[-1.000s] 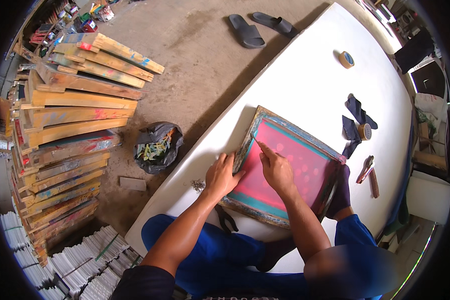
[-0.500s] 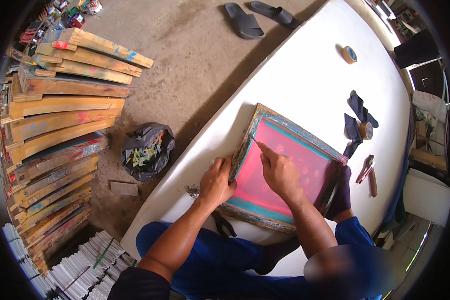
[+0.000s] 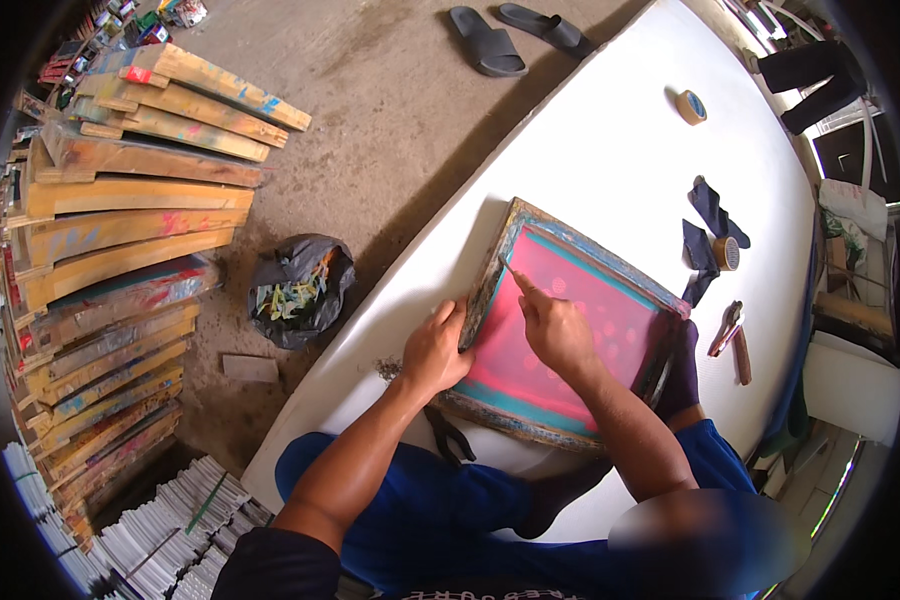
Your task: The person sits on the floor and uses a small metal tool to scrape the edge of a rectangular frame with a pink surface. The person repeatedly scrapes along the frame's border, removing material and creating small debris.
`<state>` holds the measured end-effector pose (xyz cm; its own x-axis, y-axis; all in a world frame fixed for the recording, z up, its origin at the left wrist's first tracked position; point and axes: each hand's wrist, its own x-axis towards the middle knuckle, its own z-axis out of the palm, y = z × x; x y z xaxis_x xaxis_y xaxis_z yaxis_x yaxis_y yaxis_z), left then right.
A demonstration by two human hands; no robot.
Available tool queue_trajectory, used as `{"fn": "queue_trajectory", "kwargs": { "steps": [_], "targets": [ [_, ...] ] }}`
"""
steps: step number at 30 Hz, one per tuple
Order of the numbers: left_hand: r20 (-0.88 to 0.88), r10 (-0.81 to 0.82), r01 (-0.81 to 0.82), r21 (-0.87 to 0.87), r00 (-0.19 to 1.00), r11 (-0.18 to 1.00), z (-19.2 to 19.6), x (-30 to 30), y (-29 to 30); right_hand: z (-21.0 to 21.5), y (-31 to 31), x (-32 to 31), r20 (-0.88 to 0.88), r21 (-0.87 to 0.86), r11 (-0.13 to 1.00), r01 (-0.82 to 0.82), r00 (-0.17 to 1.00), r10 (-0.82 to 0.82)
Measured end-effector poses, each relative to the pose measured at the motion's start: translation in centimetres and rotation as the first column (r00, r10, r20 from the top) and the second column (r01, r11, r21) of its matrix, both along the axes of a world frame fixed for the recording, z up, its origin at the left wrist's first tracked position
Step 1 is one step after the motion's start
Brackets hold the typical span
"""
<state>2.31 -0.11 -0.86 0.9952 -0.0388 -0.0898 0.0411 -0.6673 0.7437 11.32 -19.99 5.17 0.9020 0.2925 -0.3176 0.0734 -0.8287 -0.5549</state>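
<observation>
At centre, our left hand (image 3: 436, 350) is clasping a silkscreen frame (image 3: 600, 260); our right hand (image 3: 560, 330) is pinching, apparently, a slim tool (image 3: 506, 263).

Pale lettering (image 3: 500, 596) crosses the front of my dark shirt (image 3: 278, 568), cut through by the lower edge of view. A blue label (image 3: 697, 104) shows at the core of the farther roll of tape (image 3: 683, 108), upper right, any print on it too small to read.
</observation>
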Motion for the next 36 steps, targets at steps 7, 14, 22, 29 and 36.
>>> {"fn": "queue_trajectory", "kwargs": {
  "steps": [7, 14, 22, 29, 36],
  "targets": [
    [-0.001, -0.018, 0.018, 0.017, 1.0, 1.0, -0.3, -0.1, 0.1, -2.2, -1.6, 0.2, 0.099, 0.041, 0.996, -0.083, 0.992, 0.079],
    [-0.016, -0.027, 0.028, 0.017, 0.999, 0.999, -0.2, 0.0, 0.1, -1.7, -2.1, 1.2, -0.263, 0.234, 0.965, 0.122, 0.963, -0.058],
    [0.005, -0.024, 0.024, 0.0, 1.0, 1.0, -0.4, 0.1, -0.4, -6.5, -5.0, 2.3, 0.137, 0.386, 0.905, -0.177, 0.982, 0.133],
    [-0.063, -0.028, 0.028, 0.003, 0.998, 1.0, 0.1, 0.3, 0.0, -4.9, -3.4, 2.6, 0.252, 0.305, 0.919, -0.248, 0.952, 0.174],
    [-0.038, -0.014, 0.014, -0.006, 0.999, 1.0, -0.3, 0.1, 0.0, -0.5, -2.6, 3.4, -0.509, 0.252, 0.933, 0.256, 0.855, -0.097]
  ]
}}
